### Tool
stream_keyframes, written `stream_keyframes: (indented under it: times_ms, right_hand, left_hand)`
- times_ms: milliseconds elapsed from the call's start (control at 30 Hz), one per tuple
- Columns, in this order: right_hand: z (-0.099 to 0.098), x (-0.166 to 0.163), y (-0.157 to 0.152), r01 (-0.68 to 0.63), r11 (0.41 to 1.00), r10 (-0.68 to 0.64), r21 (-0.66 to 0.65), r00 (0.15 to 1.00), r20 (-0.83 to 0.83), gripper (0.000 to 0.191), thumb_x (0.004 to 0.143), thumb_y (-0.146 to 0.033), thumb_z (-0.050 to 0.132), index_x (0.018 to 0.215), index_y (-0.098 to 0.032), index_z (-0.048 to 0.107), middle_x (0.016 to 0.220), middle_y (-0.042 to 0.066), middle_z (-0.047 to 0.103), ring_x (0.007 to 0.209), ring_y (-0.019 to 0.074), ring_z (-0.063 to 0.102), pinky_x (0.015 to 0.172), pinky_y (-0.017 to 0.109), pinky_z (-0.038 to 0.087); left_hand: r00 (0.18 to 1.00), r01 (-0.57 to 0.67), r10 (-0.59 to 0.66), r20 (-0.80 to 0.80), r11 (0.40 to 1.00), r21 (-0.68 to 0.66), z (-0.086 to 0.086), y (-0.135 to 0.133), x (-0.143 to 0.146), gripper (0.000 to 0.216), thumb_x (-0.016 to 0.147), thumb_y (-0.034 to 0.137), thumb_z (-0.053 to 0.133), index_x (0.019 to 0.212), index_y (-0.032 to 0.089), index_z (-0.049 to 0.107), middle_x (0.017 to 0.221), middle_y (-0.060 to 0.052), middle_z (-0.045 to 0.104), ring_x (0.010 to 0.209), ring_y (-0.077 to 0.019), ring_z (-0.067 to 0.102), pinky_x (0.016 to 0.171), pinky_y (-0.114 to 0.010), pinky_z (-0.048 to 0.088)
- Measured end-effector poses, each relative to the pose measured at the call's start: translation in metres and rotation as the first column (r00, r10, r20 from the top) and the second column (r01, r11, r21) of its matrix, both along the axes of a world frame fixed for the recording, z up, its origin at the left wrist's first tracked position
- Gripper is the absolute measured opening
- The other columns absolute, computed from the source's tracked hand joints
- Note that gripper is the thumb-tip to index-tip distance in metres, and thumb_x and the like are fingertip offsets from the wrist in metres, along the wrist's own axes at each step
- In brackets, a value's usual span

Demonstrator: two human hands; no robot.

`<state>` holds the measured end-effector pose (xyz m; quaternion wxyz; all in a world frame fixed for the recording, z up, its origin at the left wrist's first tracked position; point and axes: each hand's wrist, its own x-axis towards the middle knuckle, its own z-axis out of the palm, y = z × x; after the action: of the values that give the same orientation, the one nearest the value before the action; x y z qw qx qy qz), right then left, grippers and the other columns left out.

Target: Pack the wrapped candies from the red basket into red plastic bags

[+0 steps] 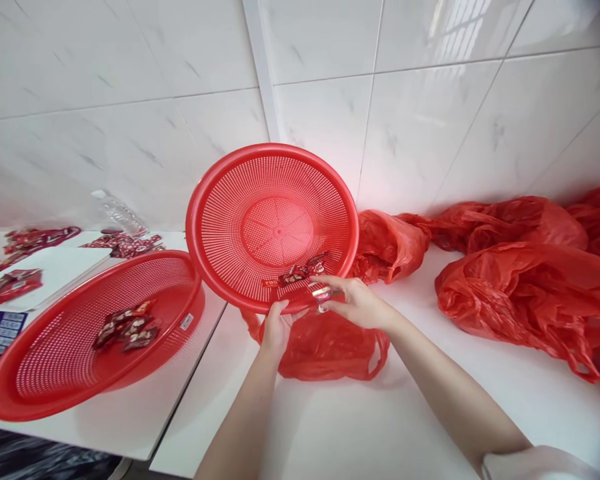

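Observation:
A round red perforated plastic basket (279, 207) is tipped toward me, its lower rim above a red plastic bag (325, 350). My left hand (279, 328) grips that lower rim, thumb on the inner side and fingers partly hidden behind it. Several small red-and-brown wrapped packets (300, 272) have gathered in the basket's low side. At the rim, just right of them, my right hand (353, 300) is closed with thumb and fingers around a small shiny packet (321, 298); its print is too blurred to read.
A second red basket (180, 347) leans at the left with several wrapped packets (127, 327) inside. Behind it are a clear plastic bottle (120, 212) and patterned red wrappers (125, 245). Crumpled red plastic bags (530, 300) lie along the tiled wall at right. A gap separates two white tabletops.

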<state>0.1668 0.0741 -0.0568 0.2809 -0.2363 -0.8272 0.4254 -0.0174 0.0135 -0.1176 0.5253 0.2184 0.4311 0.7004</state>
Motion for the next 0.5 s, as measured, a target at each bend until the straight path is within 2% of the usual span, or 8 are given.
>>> stream_keyframes:
  times_ms: [133, 233, 333, 433, 500]
  right_hand:
    - [-0.001, -0.001, -0.001, 0.018, 0.992, -0.011, -0.125, 0.998, 0.057, 0.042, 0.081, -0.022, 0.066, 0.121, -0.020, 0.055, 0.081, -0.001, 0.072, 0.073, 0.0150, 0.068, 0.072, 0.027, 0.051]
    - [-0.003, -0.002, -0.001, 0.004, 0.992, 0.017, -0.130, 0.987, 0.160, 0.027, 0.076, -0.026, 0.072, 0.100, -0.019, 0.061, 0.067, -0.004, 0.068, 0.060, 0.0128, 0.063, 0.060, 0.023, 0.046]
    - [-0.005, -0.004, -0.003, 0.029, 1.000, -0.030, 0.004, 0.979, 0.202, 0.011, 0.084, -0.029, 0.065, 0.089, -0.019, 0.063, 0.068, -0.002, 0.067, 0.061, 0.0125, 0.062, 0.060, 0.023, 0.045]
    - [-0.008, -0.009, -0.005, 0.138, 0.968, -0.165, 0.208, 0.979, 0.119, 0.014, 0.092, -0.029, 0.055, 0.094, -0.018, 0.064, 0.085, 0.003, 0.069, 0.074, 0.0149, 0.064, 0.069, 0.027, 0.047]
    - [-0.011, -0.013, -0.006, 0.141, 0.948, -0.166, 0.284, 0.984, 0.068, 0.018, 0.095, -0.025, 0.049, 0.099, -0.017, 0.064, 0.096, 0.007, 0.068, 0.085, 0.0166, 0.064, 0.078, 0.029, 0.049]
  left_hand:
    - [0.999, 0.026, -0.025, 0.020, 1.000, -0.004, 0.000, 0.001, -0.002, 0.032, 0.071, 0.028, 0.058, 0.096, 0.011, 0.069, 0.100, -0.011, 0.073, 0.104, -0.0302, 0.065, 0.089, -0.043, 0.054]
    - [0.998, 0.050, -0.050, 0.032, 0.999, -0.002, -0.001, 0.000, -0.002, 0.032, 0.070, 0.029, 0.058, 0.092, 0.010, 0.070, 0.100, -0.012, 0.073, 0.105, -0.0313, 0.065, 0.089, -0.042, 0.054]
    - [0.999, 0.032, -0.032, 0.013, 0.999, 0.014, -0.001, -0.001, 0.002, 0.029, 0.069, 0.028, 0.061, 0.091, 0.011, 0.070, 0.097, -0.011, 0.074, 0.105, -0.0310, 0.065, 0.088, -0.042, 0.054]
    - [1.000, -0.003, 0.003, 0.007, 0.999, 0.038, 0.000, -0.004, 0.013, 0.029, 0.068, 0.023, 0.065, 0.094, 0.014, 0.070, 0.097, -0.008, 0.074, 0.103, -0.0291, 0.066, 0.086, -0.041, 0.054]
    - [1.000, 0.010, -0.011, 0.019, 0.999, 0.046, 0.000, -0.007, 0.024, 0.030, 0.068, 0.022, 0.064, 0.096, 0.015, 0.070, 0.096, -0.007, 0.073, 0.101, -0.0283, 0.066, 0.085, -0.041, 0.054]
